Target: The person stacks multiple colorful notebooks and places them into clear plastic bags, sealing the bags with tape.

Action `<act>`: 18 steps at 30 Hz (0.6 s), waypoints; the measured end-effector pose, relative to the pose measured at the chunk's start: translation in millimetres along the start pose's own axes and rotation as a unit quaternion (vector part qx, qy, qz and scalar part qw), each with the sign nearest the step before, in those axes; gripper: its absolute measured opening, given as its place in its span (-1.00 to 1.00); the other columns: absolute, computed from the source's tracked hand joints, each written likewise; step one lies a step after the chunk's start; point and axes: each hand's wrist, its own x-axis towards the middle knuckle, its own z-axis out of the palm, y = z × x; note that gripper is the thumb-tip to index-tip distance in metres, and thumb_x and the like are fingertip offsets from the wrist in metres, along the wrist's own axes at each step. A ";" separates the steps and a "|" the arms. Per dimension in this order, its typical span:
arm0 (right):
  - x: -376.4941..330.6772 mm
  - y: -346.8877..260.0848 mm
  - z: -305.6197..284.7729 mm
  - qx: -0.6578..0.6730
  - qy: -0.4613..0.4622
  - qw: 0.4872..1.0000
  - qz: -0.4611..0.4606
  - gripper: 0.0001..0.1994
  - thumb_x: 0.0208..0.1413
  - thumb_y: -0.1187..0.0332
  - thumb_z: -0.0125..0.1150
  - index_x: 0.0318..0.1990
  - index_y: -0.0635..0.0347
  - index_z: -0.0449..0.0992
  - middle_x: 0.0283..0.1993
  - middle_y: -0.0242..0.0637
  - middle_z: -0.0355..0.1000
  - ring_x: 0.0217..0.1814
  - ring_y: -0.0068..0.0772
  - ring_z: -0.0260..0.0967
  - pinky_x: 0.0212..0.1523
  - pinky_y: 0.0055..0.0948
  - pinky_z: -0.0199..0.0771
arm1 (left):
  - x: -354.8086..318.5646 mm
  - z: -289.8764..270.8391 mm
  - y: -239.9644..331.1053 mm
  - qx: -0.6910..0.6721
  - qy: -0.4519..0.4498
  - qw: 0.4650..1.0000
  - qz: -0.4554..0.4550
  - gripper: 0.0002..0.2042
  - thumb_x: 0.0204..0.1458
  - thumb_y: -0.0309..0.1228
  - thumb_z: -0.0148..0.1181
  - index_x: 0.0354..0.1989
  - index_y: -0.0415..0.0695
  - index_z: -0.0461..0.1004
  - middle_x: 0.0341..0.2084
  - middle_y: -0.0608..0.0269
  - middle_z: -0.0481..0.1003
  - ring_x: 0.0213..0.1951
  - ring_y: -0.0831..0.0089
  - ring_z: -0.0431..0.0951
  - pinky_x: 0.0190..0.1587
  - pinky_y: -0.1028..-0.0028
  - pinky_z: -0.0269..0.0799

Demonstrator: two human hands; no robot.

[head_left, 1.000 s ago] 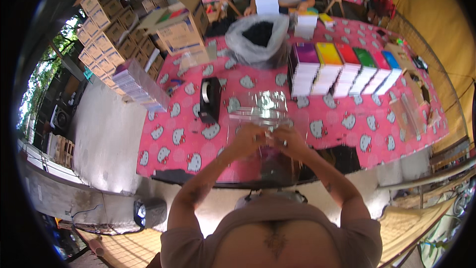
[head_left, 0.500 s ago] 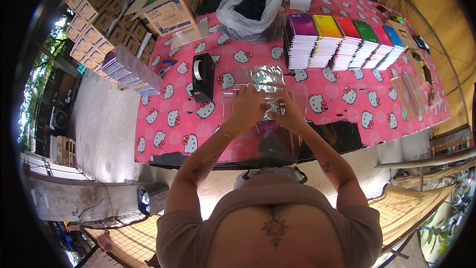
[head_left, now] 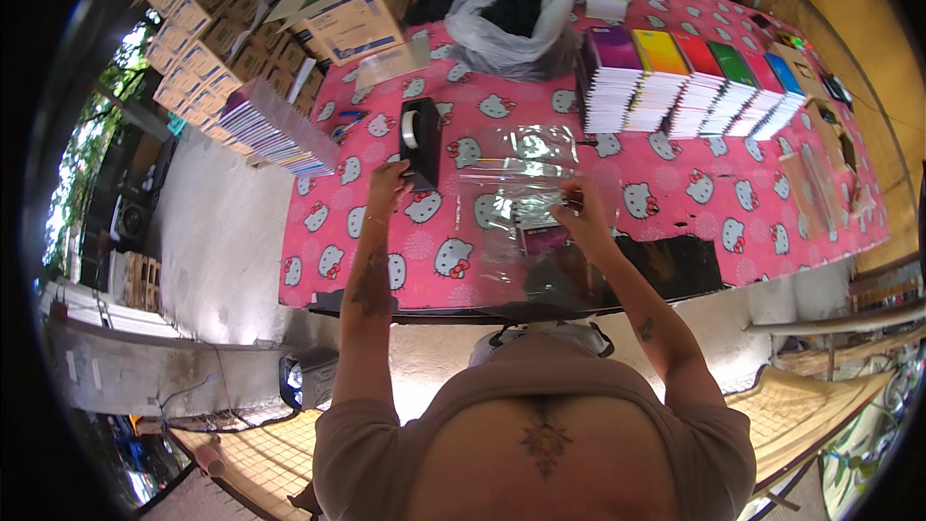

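A clear plastic bag [head_left: 535, 145] lies flat in front of me, its glossy surface catching the light. Under or inside its near part shows a purple notebook [head_left: 545, 239]. My right hand [head_left: 586, 217] is at the bag's right side, fingers bent and closed on the plastic. To the left stands a black tape dispenser [head_left: 422, 140] with a pale roll of tape [head_left: 409, 129]. My left hand [head_left: 388, 185] is at the dispenser's near end, thumb and fingers pinched together; whatever is between them is too small to make out.
Several stacks of coloured notebooks [head_left: 656, 87] stand at the far right. A translucent sack [head_left: 511, 34] holds something black. An open carton [head_left: 352, 19] and a leaning notebook stack [head_left: 275, 135] are at the left. More plastic sleeves [head_left: 810, 193] lie at the right.
My left hand has left the plastic bag and moved left to the tape dispenser's near end. The right hand stays at the bag, a little apart from its earlier spot. The whole view has shifted slightly.
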 end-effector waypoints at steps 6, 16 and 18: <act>-7.0 5.4 -3.7 0.017 0.006 1.000 0.019 -0.62 0.00 0.57 0.33 -0.02 0.21 0.37 -0.01 -0.26 0.26 0.04 -0.37 0.34 0.11 -0.39 0.40 | -24.0 0.9 -54.4 -0.202 -0.039 0.976 0.072 -0.88 0.13 -0.40 0.20 -0.32 -0.19 0.57 -0.56 0.30 0.52 -0.57 0.50 0.47 -0.47 0.42 0.47; -8.3 12.0 -6.4 0.041 0.029 0.999 0.011 -0.58 0.01 0.55 0.34 0.03 0.18 0.37 0.01 -0.27 0.24 0.04 -0.40 0.31 0.11 -0.39 0.38 | -96.4 129.4 75.2 0.474 -0.250 0.751 0.386 -0.83 0.06 -0.32 0.29 -0.35 -0.17 0.55 -0.47 0.09 0.60 -0.38 0.17 0.63 -0.31 0.22 0.49; -8.3 6.2 -3.4 0.051 0.021 0.998 0.027 -0.57 0.00 0.56 0.35 0.04 0.18 0.36 0.01 -0.28 0.24 0.04 -0.41 0.31 0.12 -0.39 0.38 | -106.8 174.2 82.9 0.449 -0.442 0.689 0.358 -0.82 0.04 -0.31 0.33 -0.36 -0.17 0.55 -0.49 0.14 0.57 -0.42 0.33 0.59 -0.34 0.34 0.46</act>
